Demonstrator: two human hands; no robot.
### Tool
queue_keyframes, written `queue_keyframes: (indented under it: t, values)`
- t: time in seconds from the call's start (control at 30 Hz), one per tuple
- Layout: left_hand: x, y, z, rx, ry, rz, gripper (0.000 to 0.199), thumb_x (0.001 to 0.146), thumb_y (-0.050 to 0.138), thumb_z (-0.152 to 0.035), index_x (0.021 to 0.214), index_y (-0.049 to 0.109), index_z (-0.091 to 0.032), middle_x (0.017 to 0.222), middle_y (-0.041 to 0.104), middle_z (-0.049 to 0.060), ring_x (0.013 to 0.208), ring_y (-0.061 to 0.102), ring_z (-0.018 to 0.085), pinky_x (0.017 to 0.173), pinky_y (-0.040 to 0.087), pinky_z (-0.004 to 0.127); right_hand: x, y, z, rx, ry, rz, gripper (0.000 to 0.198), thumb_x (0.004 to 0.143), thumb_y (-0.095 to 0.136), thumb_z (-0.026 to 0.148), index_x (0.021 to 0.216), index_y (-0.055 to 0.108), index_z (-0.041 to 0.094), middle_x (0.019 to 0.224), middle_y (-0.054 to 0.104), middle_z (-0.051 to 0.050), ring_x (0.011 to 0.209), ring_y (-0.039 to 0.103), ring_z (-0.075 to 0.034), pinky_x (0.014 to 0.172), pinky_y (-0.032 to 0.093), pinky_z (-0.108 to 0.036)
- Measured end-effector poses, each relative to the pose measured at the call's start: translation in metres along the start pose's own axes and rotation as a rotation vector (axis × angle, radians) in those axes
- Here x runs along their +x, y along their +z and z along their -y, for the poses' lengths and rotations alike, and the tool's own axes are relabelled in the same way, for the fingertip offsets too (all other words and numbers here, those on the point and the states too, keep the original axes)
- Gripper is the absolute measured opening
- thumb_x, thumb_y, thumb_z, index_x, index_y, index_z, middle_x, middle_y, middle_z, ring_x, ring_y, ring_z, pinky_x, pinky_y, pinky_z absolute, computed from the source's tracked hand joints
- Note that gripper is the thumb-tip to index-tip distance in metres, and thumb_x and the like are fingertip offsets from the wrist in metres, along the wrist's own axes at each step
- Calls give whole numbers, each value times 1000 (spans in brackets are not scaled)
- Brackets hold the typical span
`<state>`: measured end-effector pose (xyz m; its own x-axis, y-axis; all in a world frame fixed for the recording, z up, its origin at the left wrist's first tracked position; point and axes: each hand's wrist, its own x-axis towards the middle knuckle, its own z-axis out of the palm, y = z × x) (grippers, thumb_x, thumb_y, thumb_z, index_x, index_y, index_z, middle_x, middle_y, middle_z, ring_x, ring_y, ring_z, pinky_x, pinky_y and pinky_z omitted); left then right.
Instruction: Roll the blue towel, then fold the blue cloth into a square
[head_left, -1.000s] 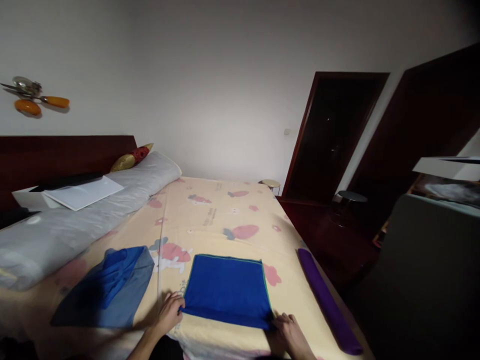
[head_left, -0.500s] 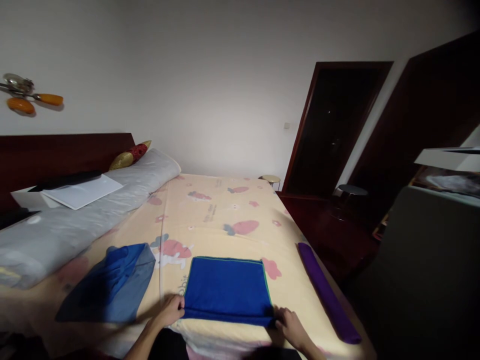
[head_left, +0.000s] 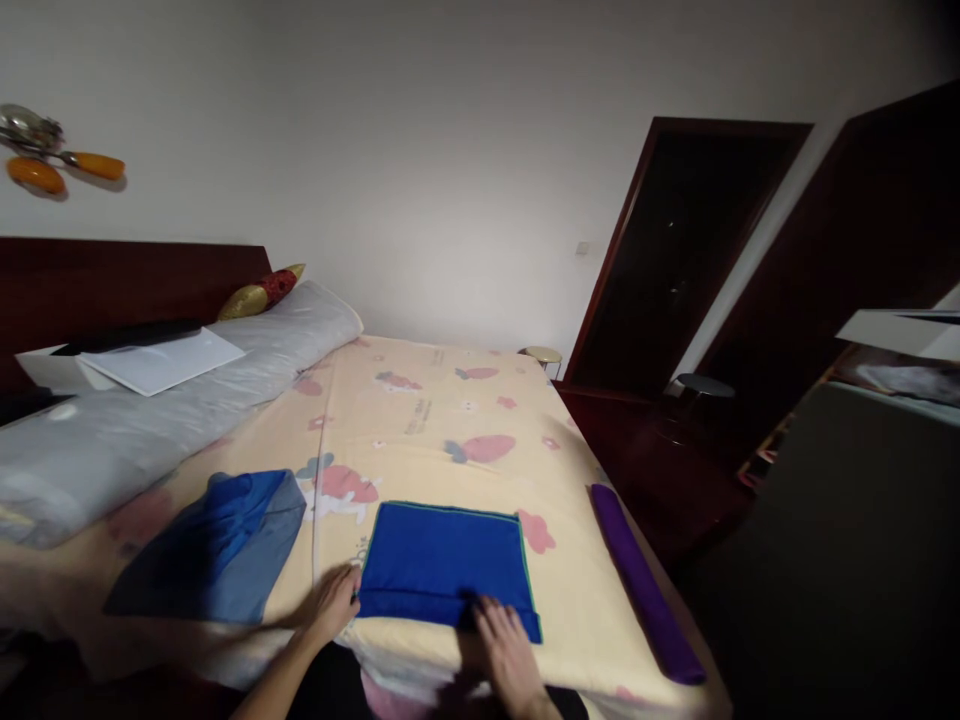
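Blue towel (head_left: 442, 562) lies folded flat on the near part of the bed (head_left: 450, 420), its near edge now rolled over into a thicker band. Since half a second ago the right hand (head_left: 507, 652) has slid left from the towel's near right corner to the middle of that edge, fingers spread flat and gripping nothing. At the near left corner, the left hand (head_left: 330, 603) stays, fingers curled on the fold. Left lies a blue-grey garment (head_left: 217, 550); right, a purple roll (head_left: 645, 585) along the bed's edge.
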<state>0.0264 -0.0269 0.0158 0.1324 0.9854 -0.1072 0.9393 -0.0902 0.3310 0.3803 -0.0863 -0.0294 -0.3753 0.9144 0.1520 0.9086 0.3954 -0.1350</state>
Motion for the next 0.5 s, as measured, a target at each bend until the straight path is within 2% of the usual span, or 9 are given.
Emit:
queue_keyframes:
  t: [0.07, 0.13, 0.23, 0.37, 0.43, 0.5]
  values:
    - [-1, -2, -4, 45, 12, -7, 25, 69, 45, -4, 82, 56, -22, 93, 63, 3, 98, 57, 18, 90, 39, 30, 13, 11, 45, 140, -109, 58, 74, 78, 38, 4, 147, 27, 26, 155, 32, -5, 141, 34, -24, 113, 36, -45]
    - [-3, -3, -7, 87, 26, -10, 29, 71, 43, -5, 88, 60, -21, 102, 65, 6, 108, 56, 22, 99, 37, 38, 27, 25, 87, 258, -179, 59, 77, 83, 44, 16, 150, 8, 26, 158, 17, -5, 145, 23, -26, 116, 32, -50]
    - [-6, 2, -16, 133, 54, 2, 44, 74, 38, -4, 106, 62, -23, 123, 64, 8, 126, 49, 24, 110, 29, 45, 46, 53, 130, 365, -150, -8, 74, 90, 42, 33, 149, -2, 26, 158, 13, -6, 145, 17, -28, 116, 30, -53]
    - [-9, 26, -33, 143, 169, 99, 55, 80, 39, -12, 133, 49, -24, 148, 48, 7, 140, 37, 24, 118, 24, 42, 58, 85, 145, 408, -58, -34, 71, 91, 42, 42, 148, 3, 25, 156, 20, -8, 143, 21, -31, 115, 31, -56]
    - [-11, 37, -41, 128, 186, 152, 58, 81, 40, -16, 138, 43, -26, 151, 43, 5, 141, 35, 24, 118, 26, 41, 58, 89, 139, 400, -98, -12, 70, 91, 43, 42, 148, 8, 25, 155, 23, -7, 143, 22, -30, 116, 31, -56]
    - [-12, 41, -46, 122, 154, 171, 59, 79, 42, -16, 136, 44, -26, 149, 46, 5, 139, 38, 24, 116, 30, 39, 56, 84, 126, 365, -166, 6, 70, 91, 45, 37, 148, 7, 26, 155, 23, -6, 143, 25, -28, 116, 33, -53]
